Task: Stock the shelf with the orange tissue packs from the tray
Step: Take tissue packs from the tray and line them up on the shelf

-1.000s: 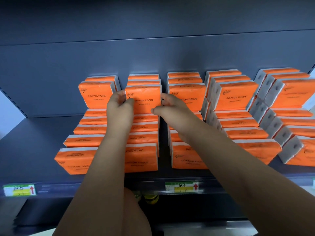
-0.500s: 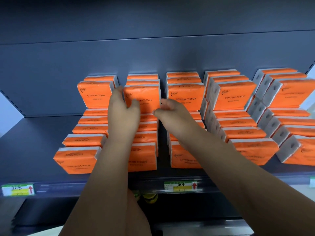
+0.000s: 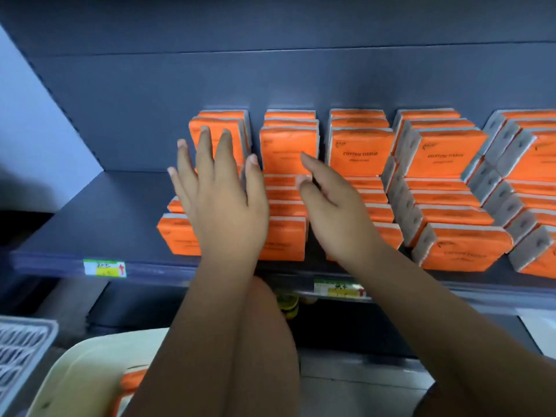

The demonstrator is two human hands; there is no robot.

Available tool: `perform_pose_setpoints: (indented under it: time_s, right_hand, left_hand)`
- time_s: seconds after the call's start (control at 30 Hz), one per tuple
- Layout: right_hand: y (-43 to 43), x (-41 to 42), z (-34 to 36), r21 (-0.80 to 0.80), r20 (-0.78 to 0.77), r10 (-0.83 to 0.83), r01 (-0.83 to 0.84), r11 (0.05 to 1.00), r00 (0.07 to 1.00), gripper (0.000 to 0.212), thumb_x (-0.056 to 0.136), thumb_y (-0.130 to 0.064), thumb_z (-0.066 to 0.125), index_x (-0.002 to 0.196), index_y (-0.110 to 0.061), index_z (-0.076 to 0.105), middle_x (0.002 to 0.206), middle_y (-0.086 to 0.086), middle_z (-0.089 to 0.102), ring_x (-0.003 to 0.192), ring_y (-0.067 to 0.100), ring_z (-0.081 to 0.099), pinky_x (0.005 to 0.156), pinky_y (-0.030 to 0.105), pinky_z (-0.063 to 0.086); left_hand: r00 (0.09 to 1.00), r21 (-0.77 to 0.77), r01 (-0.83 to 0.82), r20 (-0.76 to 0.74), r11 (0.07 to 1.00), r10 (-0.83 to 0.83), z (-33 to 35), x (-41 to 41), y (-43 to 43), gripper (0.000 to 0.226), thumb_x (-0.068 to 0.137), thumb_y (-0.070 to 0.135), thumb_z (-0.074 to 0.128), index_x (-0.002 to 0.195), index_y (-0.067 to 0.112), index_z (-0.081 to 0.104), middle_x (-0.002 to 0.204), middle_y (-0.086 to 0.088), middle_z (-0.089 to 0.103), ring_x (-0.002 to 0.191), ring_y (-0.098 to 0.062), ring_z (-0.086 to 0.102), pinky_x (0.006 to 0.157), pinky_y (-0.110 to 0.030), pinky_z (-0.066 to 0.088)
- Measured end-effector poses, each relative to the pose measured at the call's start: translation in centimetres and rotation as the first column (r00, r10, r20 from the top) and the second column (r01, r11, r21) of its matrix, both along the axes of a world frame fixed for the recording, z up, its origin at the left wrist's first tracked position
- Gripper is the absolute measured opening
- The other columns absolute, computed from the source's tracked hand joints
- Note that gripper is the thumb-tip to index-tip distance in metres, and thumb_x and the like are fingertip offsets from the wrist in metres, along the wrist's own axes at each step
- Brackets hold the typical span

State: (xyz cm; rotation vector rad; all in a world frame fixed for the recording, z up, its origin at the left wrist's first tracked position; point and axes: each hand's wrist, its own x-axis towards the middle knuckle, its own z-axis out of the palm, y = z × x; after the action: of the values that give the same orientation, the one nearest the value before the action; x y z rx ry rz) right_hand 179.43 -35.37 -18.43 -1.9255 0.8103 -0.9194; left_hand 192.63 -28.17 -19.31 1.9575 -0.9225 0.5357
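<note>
Several rows of orange tissue packs fill the dark shelf (image 3: 90,212). One upright pack (image 3: 285,149) stands at the front of the second row's upper tier, free of both hands. My left hand (image 3: 219,191) hovers flat with fingers spread over the leftmost rows. My right hand (image 3: 331,203) is just right of it, fingers loosely apart and holding nothing. At the bottom left, a cream tray (image 3: 81,374) holds more orange packs (image 3: 132,383), partly hidden by my left forearm.
A white slatted basket (image 3: 21,350) sits at the lower left edge. Price labels (image 3: 103,268) are clipped to the shelf's front rail. The shelf's left part beside the packs is bare. A lower shelf lies dark below.
Both hands have let go of the upright pack and pulled back toward me, fingers opening. The view has shifted down and left, bringing the tray and basket into sight.
</note>
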Motion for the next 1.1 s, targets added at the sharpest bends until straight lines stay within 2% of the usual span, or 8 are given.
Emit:
perform_pose_setpoints:
  time_s: [0.07,0.17,0.27,0.4,0.57,0.67,0.83,1.1]
  right_hand:
    - [2.6,0.8,-0.3,-0.153,-0.069,0.056,-0.066,0.986,0.996,0.050,0.107,-0.027,0.054,0.156,-0.019,0.045,0.159,-0.008,0.045,0.146,0.000,0.035,0.120,0.014,0.021]
    - [6.8,2.9,-0.6,-0.187,-0.098,0.195,-0.211,0.960,0.976,0.054,0.107,-0.025,0.055,0.158,-0.016,0.041,0.154,-0.005,0.048,0.139,-0.004,0.036,0.116,0.006,0.018]
    - [11.5,6.0,-1.3,-0.206,-0.151,0.334,-0.361,0.910,0.930,0.058,0.105,-0.029,0.054,0.158,-0.014,0.039,0.156,0.001,0.048,0.144,0.007,0.039,0.123,0.025,0.025]
    - [17.6,9.6,-4.5,-0.185,-0.230,0.358,-0.402,0.897,0.905,0.061,0.100,-0.033,0.049,0.154,-0.006,0.042,0.158,0.011,0.045,0.148,0.021,0.038,0.123,0.029,0.023]
    - [22.3,12.9,-8.8,-0.014,-0.344,0.473,-0.508,0.861,0.811,0.053,0.108,-0.021,0.051,0.157,-0.006,0.037,0.163,0.012,0.038,0.151,0.021,0.029,0.117,0.018,0.013]
    - [23.5,14.2,-11.6,-0.004,-0.413,0.470,-0.518,0.855,0.780,0.055,0.107,-0.022,0.050,0.158,-0.007,0.036,0.163,0.011,0.038,0.151,0.023,0.032,0.121,0.027,0.018]
    - [24.5,14.7,-17.2,0.126,-0.595,0.472,-0.504,0.854,0.651,0.056,0.106,-0.027,0.050,0.157,-0.007,0.037,0.161,0.013,0.040,0.150,0.027,0.034,0.121,0.035,0.025]
    - [24.7,15.5,-24.2,0.246,-0.734,0.473,-0.459,0.854,0.487,0.052,0.106,-0.033,0.047,0.152,-0.009,0.042,0.156,0.013,0.044,0.145,0.029,0.039,0.117,0.038,0.031]
  left_hand:
    - [0.999,0.064,-0.035,0.031,0.997,0.033,-1.2,0.5,3.9,0.053,0.105,0.042,0.042,0.152,0.018,0.050,0.166,-0.004,0.038,0.157,-0.035,0.020,0.125,-0.057,0.011]
    - [0.997,0.110,-0.041,-0.054,0.993,0.047,-3.2,1.5,10.3,0.059,0.103,0.050,0.037,0.153,0.021,0.049,0.165,0.001,0.038,0.158,-0.030,0.019,0.125,-0.056,0.009]
    - [0.988,0.132,-0.076,-0.122,0.988,0.092,-5.1,2.8,16.4,0.063,0.101,0.055,0.035,0.153,0.022,0.048,0.165,0.003,0.039,0.158,-0.028,0.019,0.125,-0.055,0.010]
    - [0.967,0.241,-0.214,-0.087,0.947,0.241,-7.2,5.3,22.4,0.065,0.101,0.053,0.035,0.153,0.017,0.049,0.163,-0.004,0.042,0.155,-0.035,0.025,0.124,-0.059,0.015]
    - [0.932,0.365,-0.299,-0.087,0.882,0.352,-12.1,7.4,28.1,0.063,0.102,0.050,0.036,0.150,0.011,0.051,0.159,-0.011,0.047,0.151,-0.042,0.031,0.121,-0.062,0.024]
    - [0.930,0.434,-0.272,-0.111,0.859,0.351,-16.1,7.8,30.6,0.064,0.101,0.048,0.036,0.149,0.009,0.052,0.156,-0.014,0.050,0.149,-0.045,0.033,0.119,-0.063,0.026]
    - [0.826,0.462,-0.156,-0.423,0.873,0.372,-21.8,8.0,32.5,0.073,0.096,0.059,0.036,0.155,0.017,0.045,0.167,-0.002,0.035,0.159,-0.033,0.011,0.129,-0.049,0.006]
    - [0.714,0.529,-0.093,-0.555,0.843,0.427,-29.1,9.6,33.6,0.078,0.087,0.062,0.031,0.147,0.017,0.053,0.155,-0.004,0.049,0.154,-0.039,0.023,0.126,-0.054,0.016]
